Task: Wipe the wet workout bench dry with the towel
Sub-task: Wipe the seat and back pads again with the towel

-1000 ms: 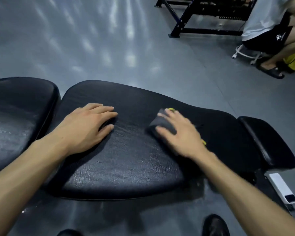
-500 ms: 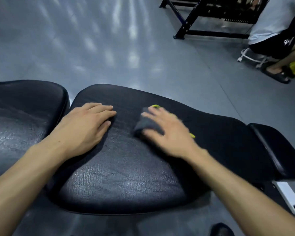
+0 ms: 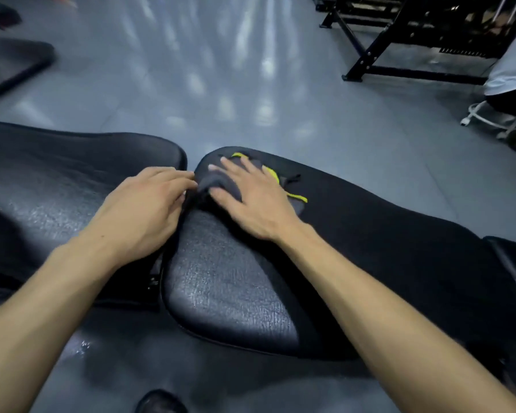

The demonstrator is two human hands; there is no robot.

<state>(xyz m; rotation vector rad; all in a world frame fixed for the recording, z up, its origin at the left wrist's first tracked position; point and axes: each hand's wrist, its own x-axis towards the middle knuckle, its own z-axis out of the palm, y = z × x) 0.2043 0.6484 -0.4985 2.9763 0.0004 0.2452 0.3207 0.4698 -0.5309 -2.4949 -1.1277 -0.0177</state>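
Observation:
The black padded workout bench has a seat pad (image 3: 236,290) in the middle and a second pad (image 3: 57,186) to the left, with a narrow gap between them. A dark grey towel with a yellow-green edge (image 3: 213,181) lies at the seat pad's far left end. My right hand (image 3: 251,201) presses flat on the towel, fingers spread. My left hand (image 3: 143,210) rests palm down across the gap between the pads, its fingertips touching the towel's left edge. The near part of the seat pad glistens.
Grey gym floor lies beyond the bench. A black steel equipment frame (image 3: 399,37) stands at the back right. A person in a white shirt (image 3: 510,70) sits at the far right on a white stool. My shoe tip (image 3: 158,402) shows at the bottom.
My right hand has slid the towel left along the seat pad to its far left end. My left hand has shifted off the seat pad onto the gap. The view has moved leftward.

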